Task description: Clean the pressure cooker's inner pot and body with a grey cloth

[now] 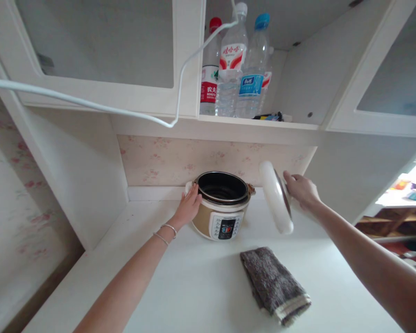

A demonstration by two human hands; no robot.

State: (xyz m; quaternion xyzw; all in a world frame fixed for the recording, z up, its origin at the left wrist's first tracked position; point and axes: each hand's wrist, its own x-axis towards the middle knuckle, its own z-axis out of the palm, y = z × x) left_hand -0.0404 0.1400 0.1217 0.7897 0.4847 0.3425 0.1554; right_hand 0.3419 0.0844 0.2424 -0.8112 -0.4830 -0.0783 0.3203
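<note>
A gold and white electric pressure cooker point(201, 221) stands uncovered against the back of the white counter, its dark inner pot point(223, 185) showing. My left hand point(189, 203) rests on the cooker's left rim with the fingers laid along it. To the right of the cooker, my right hand point(302, 188) grips the pot lid point(275, 199) by its far side and holds it raised, tilted nearly on edge. The fingers behind the lid are partly hidden. In front of the cooker lies a folded grey-brown towel point(273, 280).
Above the counter point(180, 286) hangs a white cabinet point(190, 83) with several plastic bottles point(233, 69) on its shelf. A white cable point(125, 110) droops across the cabinet front. Side panels bound the counter, with floral wallpaper behind.
</note>
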